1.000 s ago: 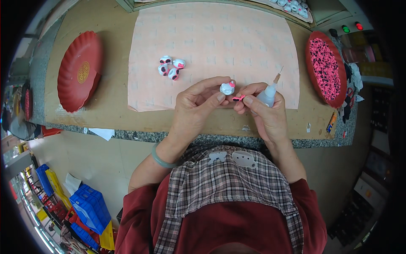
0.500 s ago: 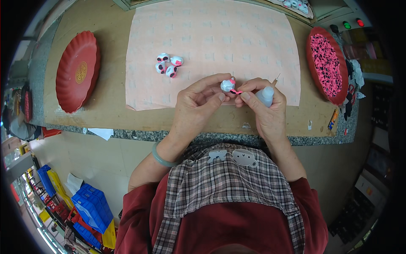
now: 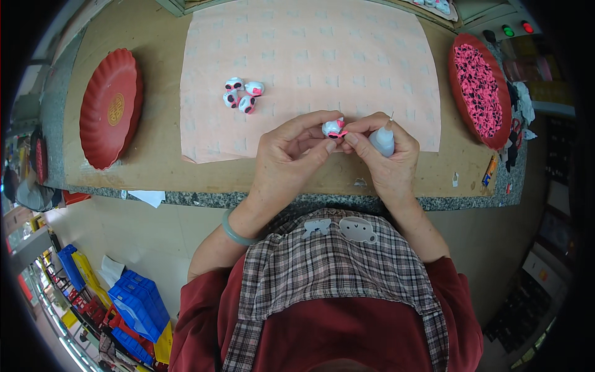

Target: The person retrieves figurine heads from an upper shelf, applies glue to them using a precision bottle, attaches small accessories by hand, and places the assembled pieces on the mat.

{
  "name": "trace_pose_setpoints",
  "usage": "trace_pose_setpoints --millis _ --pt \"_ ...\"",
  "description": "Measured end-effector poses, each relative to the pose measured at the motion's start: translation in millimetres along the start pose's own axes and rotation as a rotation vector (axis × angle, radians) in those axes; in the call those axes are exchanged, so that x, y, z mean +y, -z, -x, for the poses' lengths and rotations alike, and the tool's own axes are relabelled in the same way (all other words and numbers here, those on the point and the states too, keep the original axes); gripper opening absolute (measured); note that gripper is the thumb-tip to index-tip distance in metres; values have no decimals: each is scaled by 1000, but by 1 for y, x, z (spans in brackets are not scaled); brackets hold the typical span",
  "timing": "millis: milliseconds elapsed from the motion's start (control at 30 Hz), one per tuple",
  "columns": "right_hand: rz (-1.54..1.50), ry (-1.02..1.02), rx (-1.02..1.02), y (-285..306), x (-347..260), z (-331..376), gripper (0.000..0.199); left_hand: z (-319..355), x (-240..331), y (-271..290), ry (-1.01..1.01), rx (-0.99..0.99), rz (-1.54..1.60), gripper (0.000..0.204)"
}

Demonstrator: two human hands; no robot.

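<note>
My left hand (image 3: 290,144) is closed on a small white figurine head (image 3: 331,126) with a pink bow, held between thumb and fingers. Thumb and forefinger of my right hand (image 3: 392,154) pinch one end of a small pink-and-black glasses-shaped piece (image 3: 339,134), which lies against the front of the head. That same hand also keeps a translucent glue bottle (image 3: 382,142) in its palm, its thin needle tip pointing up and away. Beyond my left hand, several similar white heads (image 3: 254,88) with pink-and-black pieces sit grouped on the pale pink sheet (image 3: 322,68).
An oval red tray (image 3: 99,133) stands at the left. Another red tray (image 3: 457,93) at the right holds many pink-and-black pieces (image 3: 480,93). A small orange-and-dark tube (image 3: 489,170) lies near the right front edge. Blue crates (image 3: 139,304) are stacked on the floor at lower left.
The pink-and-black piece has come from the head's lower right onto its front. The glue bottle has turned more upright in my right hand.
</note>
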State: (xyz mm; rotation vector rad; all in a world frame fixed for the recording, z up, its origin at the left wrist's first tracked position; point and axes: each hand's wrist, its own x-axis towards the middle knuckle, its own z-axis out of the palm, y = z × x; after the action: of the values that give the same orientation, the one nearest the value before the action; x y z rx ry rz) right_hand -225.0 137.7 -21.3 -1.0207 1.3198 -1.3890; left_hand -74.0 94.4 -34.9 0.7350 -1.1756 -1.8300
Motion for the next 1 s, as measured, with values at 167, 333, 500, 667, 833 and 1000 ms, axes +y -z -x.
trace_pose_setpoints --millis 167,333,500,667,833,1000 --pt "142 105 16 -1 5 2 9 2 -2 1 -6 17 -64 31" --pt "227 183 41 -4 12 4 8 4 -3 -1 -43 46 -145 30" --pt "121 113 84 -5 11 4 8 5 -4 0 -61 60 -200 29" --pt "237 105 29 3 10 0 10 6 -5 1 -40 54 -235 29" --pt "462 259 -59 13 6 -7 15 5 -5 3 -8 35 -225 29" --pt "504 220 -140 17 2 -14 20 5 -4 3 67 40 -161 30"
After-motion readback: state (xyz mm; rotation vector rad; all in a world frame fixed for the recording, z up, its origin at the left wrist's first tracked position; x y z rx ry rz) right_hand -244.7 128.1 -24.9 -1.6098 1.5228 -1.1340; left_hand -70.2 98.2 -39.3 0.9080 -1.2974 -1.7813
